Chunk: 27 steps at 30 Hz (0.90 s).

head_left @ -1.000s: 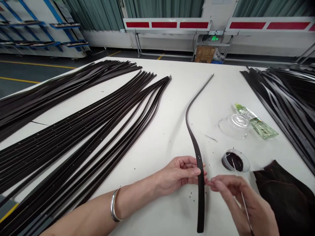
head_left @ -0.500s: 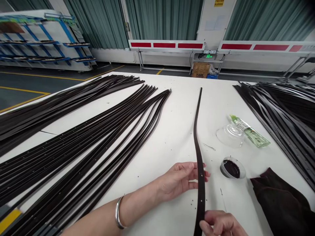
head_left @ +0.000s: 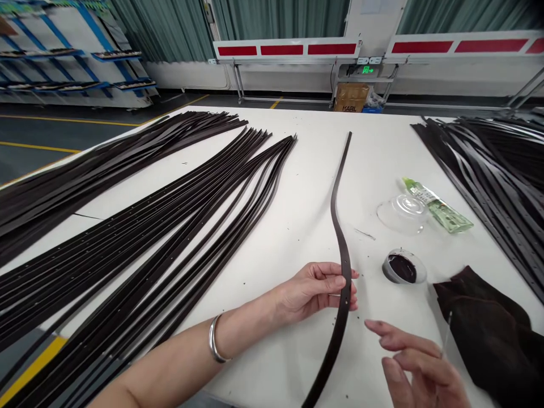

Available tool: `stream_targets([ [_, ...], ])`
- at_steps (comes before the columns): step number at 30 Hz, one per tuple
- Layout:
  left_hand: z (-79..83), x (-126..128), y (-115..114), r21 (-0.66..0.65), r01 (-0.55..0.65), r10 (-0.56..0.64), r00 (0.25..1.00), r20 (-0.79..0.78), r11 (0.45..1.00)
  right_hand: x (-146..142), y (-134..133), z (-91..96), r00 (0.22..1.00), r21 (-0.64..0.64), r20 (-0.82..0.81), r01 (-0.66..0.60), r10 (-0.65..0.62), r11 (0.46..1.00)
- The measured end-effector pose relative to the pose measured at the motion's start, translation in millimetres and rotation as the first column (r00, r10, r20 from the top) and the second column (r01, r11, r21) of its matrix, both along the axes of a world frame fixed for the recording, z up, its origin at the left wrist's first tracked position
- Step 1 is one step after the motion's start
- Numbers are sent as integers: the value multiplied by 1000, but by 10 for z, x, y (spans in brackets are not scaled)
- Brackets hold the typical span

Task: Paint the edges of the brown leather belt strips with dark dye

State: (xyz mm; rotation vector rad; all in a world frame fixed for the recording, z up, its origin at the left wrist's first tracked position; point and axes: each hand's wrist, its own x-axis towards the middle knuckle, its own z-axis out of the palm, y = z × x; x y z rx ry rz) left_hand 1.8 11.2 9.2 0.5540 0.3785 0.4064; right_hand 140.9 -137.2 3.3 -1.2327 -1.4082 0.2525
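Observation:
A single dark brown leather strap [head_left: 338,226] with punched holes lies lengthwise on the white table [head_left: 293,226], bending near its middle. My left hand [head_left: 314,289] pinches the strap between thumb and fingers at the holed stretch; a silver bangle is on that wrist. My right hand [head_left: 419,368] hovers low at the right of the strap, not touching it, fingers loosely extended. A thin pale stick [head_left: 447,330] rises from between them. A small round cup of dark dye [head_left: 403,267] stands just beyond that hand.
Many dark straps [head_left: 148,226] fan across the left half of the table, with another pile [head_left: 501,170] along the right edge. A clear plastic lid [head_left: 402,212], a green bottle [head_left: 442,214] lying down and a dark cloth [head_left: 488,328] sit at the right. Racks and a barrier stand behind.
My right hand let go of the strap's near end and moved right, away from it. The strap's near end swung left. My left hand kept its grip.

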Motion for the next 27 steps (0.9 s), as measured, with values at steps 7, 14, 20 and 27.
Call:
stream_targets([
  [7,-28,4,4,29,22,-22,1000,-10,999,-174,148,187,987,63,159,-51,40,997],
  [14,-66,1,14,47,24,-23,999,-27,999,-135,134,121,983,44,165,68,-74,997],
  [20,-54,8,11,44,9,-7,999,-42,999,-33,38,24,964,-62,-28,263,-265,963],
  [27,-65,16,-5,51,18,-16,999,-43,999,80,151,134,968,52,250,-19,5,998],
])
